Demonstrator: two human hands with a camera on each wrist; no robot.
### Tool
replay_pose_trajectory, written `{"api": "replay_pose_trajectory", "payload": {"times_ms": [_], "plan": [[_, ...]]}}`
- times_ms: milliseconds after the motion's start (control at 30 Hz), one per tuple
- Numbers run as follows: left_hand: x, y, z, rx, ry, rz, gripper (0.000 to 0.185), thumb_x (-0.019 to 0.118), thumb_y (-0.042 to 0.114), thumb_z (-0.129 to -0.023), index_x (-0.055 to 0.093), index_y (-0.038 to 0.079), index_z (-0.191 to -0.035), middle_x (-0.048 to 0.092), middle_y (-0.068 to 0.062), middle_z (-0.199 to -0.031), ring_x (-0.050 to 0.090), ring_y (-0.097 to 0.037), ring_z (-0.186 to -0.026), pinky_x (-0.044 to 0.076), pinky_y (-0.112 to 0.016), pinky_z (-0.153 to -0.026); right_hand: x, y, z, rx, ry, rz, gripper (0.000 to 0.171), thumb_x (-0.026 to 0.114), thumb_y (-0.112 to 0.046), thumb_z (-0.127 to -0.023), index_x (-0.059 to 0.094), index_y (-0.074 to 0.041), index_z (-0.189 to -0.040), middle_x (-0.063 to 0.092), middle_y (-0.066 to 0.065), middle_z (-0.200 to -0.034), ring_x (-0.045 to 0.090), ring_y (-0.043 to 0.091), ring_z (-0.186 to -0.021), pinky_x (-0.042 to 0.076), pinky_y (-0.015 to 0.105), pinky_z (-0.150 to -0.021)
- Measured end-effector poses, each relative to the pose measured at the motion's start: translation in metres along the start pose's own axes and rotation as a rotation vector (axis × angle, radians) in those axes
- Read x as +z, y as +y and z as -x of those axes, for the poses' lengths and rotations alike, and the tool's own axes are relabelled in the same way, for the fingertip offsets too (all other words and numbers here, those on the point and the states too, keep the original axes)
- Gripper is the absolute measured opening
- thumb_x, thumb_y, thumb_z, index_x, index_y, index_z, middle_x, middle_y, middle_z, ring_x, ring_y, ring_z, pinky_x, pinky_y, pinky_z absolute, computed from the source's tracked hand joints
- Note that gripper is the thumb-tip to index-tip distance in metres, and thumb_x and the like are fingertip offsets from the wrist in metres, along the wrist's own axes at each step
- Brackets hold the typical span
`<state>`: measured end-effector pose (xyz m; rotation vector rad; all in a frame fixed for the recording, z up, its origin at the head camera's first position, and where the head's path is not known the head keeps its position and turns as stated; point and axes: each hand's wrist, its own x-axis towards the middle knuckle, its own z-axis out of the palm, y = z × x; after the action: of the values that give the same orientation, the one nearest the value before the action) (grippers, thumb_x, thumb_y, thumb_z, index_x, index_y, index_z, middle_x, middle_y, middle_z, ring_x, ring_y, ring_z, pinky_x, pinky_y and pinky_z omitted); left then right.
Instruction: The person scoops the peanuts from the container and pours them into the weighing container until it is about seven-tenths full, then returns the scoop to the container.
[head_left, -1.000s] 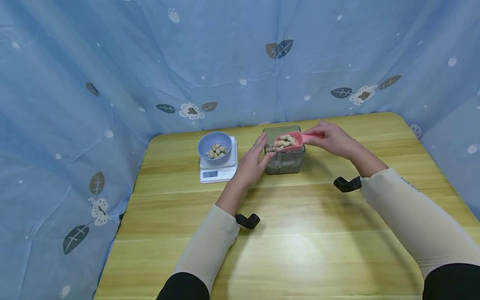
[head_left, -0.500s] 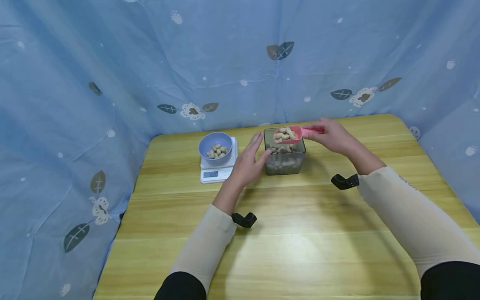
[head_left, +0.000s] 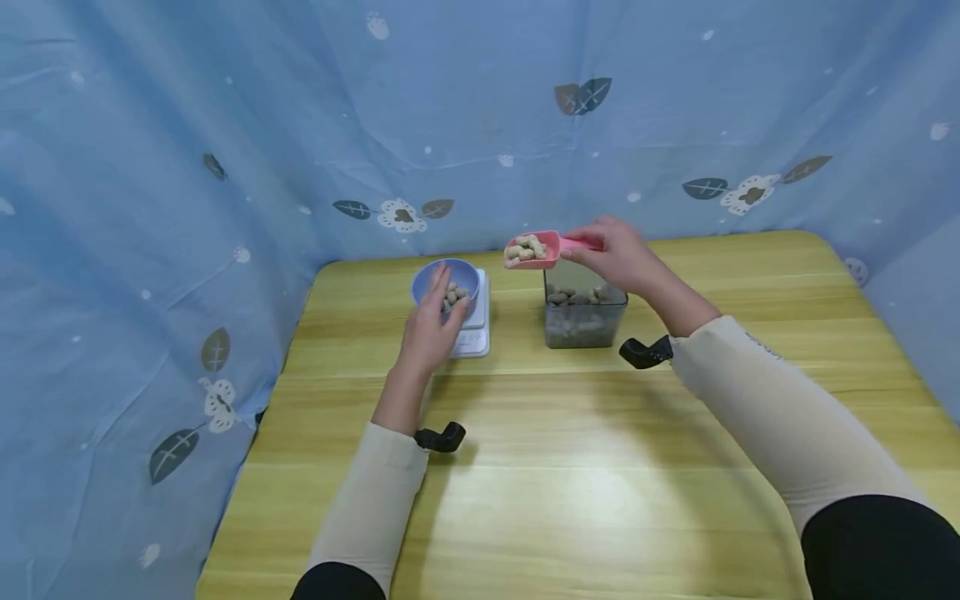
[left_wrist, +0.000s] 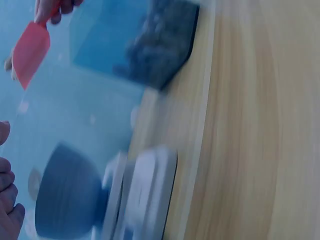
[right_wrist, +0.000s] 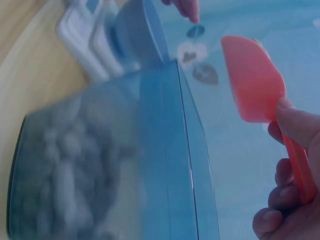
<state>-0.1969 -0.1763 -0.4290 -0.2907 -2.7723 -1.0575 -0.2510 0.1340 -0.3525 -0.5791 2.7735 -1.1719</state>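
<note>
My right hand [head_left: 618,254] grips the handle of a pink scoop [right_wrist: 255,82], raised above the left side of a clear grey bin [head_left: 581,325]. Several unshelled peanuts [head_left: 527,248] lie in the scoop. More peanuts fill the lower part of the bin. Over to the left, my left hand [head_left: 433,329] is held with fingers extended, overlapping the front of a blue bowl [head_left: 424,279] in the head view. That bowl holds several peanuts and sits on a white kitchen scale [head_left: 471,343], whose display is hidden behind the hand. In the left wrist view the fingers [left_wrist: 7,192] show beside the bowl.
A wooden table [head_left: 555,467] carries everything. Behind it and at both sides hangs a blue patterned curtain [head_left: 480,125]. The bin stands a short way right of the scale, near the table's back edge.
The loaded scoop has risen out of the bin and moved left with my right hand. My left hand has left the bin's side and shifted left to the bowl.
</note>
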Motion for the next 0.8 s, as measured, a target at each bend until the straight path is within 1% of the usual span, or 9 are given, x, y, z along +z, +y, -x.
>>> {"api": "replay_pose_trajectory", "payload": {"times_ms": [67, 167, 267, 333, 433, 567, 667, 800], "plan": [[-0.007, -0.012, 0.001, -0.04, 0.022, -0.012, 0.066, 0.047, 0.042, -0.103, 0.023, 0.014, -0.158, 0.014, 0.003, -0.166, 0.023, -0.028, -0.15, 0.026, -0.053, -0.119, 0.007, -0.008, -0.006, -0.007, 0.0, -0.012, 0.044, 0.061, -0.038, -0.097, 0.064, -0.011, -0.132, 0.055, 0.012, -0.11, 0.045, 0.026, -0.095, 0.042, 0.041, -0.077], [-0.015, -0.028, 0.003, -0.109, 0.025, -0.018, 0.068, 0.047, 0.044, -0.102, 0.021, 0.016, -0.159, 0.01, 0.007, -0.166, 0.019, -0.026, -0.151, 0.023, -0.05, -0.121, 0.019, -0.019, -0.014, -0.021, -0.007, -0.027, 0.044, 0.062, -0.037, -0.097, 0.064, -0.012, -0.132, 0.054, 0.011, -0.109, 0.045, 0.026, -0.096, 0.042, 0.04, -0.078], [-0.02, -0.04, 0.005, -0.149, 0.019, -0.017, 0.07, 0.044, 0.05, -0.102, 0.021, 0.015, -0.158, 0.01, 0.008, -0.166, 0.018, -0.025, -0.151, 0.022, -0.049, -0.122, 0.031, -0.03, -0.022, -0.027, -0.018, -0.047, 0.042, 0.062, -0.036, -0.097, 0.064, -0.012, -0.132, 0.054, 0.011, -0.108, 0.046, 0.026, -0.096, 0.043, 0.039, -0.079], [-0.022, -0.046, 0.005, -0.164, 0.009, -0.021, 0.072, 0.042, 0.053, -0.101, 0.021, 0.014, -0.158, 0.01, 0.006, -0.166, 0.018, -0.026, -0.151, 0.021, -0.049, -0.122, 0.039, -0.035, -0.028, -0.026, -0.019, -0.056, 0.042, 0.063, -0.036, -0.097, 0.065, -0.012, -0.131, 0.054, 0.011, -0.108, 0.046, 0.026, -0.096, 0.044, 0.039, -0.079], [-0.021, -0.05, 0.004, -0.178, -0.002, -0.013, 0.071, 0.044, 0.05, -0.102, 0.022, 0.012, -0.158, 0.012, 0.002, -0.166, 0.018, -0.028, -0.151, 0.02, -0.049, -0.122, 0.049, -0.042, -0.036, -0.021, -0.019, -0.06, 0.041, 0.063, -0.035, -0.096, 0.066, -0.011, -0.13, 0.054, 0.011, -0.107, 0.046, 0.025, -0.095, 0.044, 0.039, -0.079], [-0.019, -0.051, 0.002, -0.189, -0.01, -0.012, 0.068, 0.047, 0.043, -0.102, 0.022, 0.012, -0.158, 0.015, -0.001, -0.165, 0.02, -0.028, -0.151, 0.019, -0.048, -0.122, 0.061, -0.05, -0.043, -0.017, -0.02, -0.048, 0.04, 0.064, -0.034, -0.096, 0.067, -0.01, -0.128, 0.054, 0.011, -0.107, 0.046, 0.025, -0.094, 0.044, 0.038, -0.078], [-0.019, -0.051, 0.003, -0.187, -0.006, -0.005, 0.068, 0.049, 0.041, -0.102, 0.022, 0.012, -0.158, 0.015, -0.001, -0.165, 0.02, -0.028, -0.151, 0.019, -0.048, -0.122, 0.071, -0.055, -0.047, -0.016, -0.018, -0.01, 0.038, 0.064, -0.033, -0.097, 0.068, -0.01, -0.126, 0.054, 0.01, -0.104, 0.045, 0.025, -0.093, 0.043, 0.037, -0.077], [-0.018, -0.053, 0.003, -0.206, 0.0, 0.008, 0.07, 0.05, 0.042, -0.101, 0.022, 0.012, -0.158, 0.015, -0.001, -0.165, 0.02, -0.029, -0.151, 0.019, -0.049, -0.122, 0.086, -0.06, -0.051, -0.013, -0.006, 0.058, 0.034, 0.064, -0.032, -0.097, 0.07, -0.01, -0.123, 0.054, 0.01, -0.102, 0.043, 0.024, -0.091, 0.041, 0.037, -0.075]]}}
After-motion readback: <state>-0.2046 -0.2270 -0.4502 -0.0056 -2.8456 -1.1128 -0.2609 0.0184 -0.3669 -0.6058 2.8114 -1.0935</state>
